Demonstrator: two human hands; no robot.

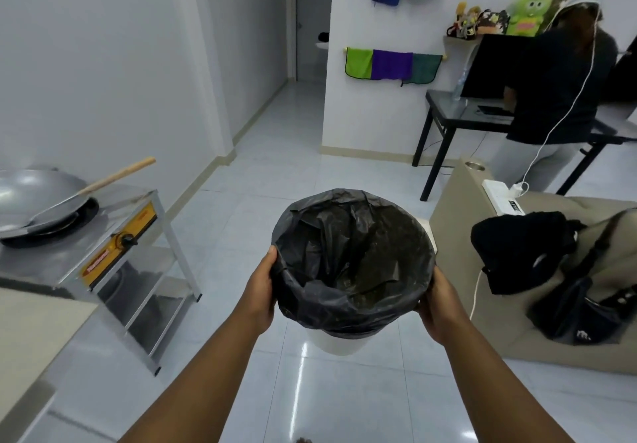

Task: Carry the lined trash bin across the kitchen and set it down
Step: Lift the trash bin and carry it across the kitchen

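Note:
A white trash bin (336,342) lined with a black plastic bag (351,256) hangs in the air over the tiled floor, in the middle of the view. My left hand (260,292) grips its left rim over the folded bag. On the opposite side my right hand (439,304) grips the right rim. The bag's mouth is open and looks empty inside. Only the bin's white bottom shows below the bag.
A steel stove stand (138,253) with a wok (34,197) stands at the left. A beige sofa (537,339) with black bags lies at the right. Behind it a person (558,97) stands at a black table (448,122). Glossy tiled floor (275,153) runs ahead toward a hallway.

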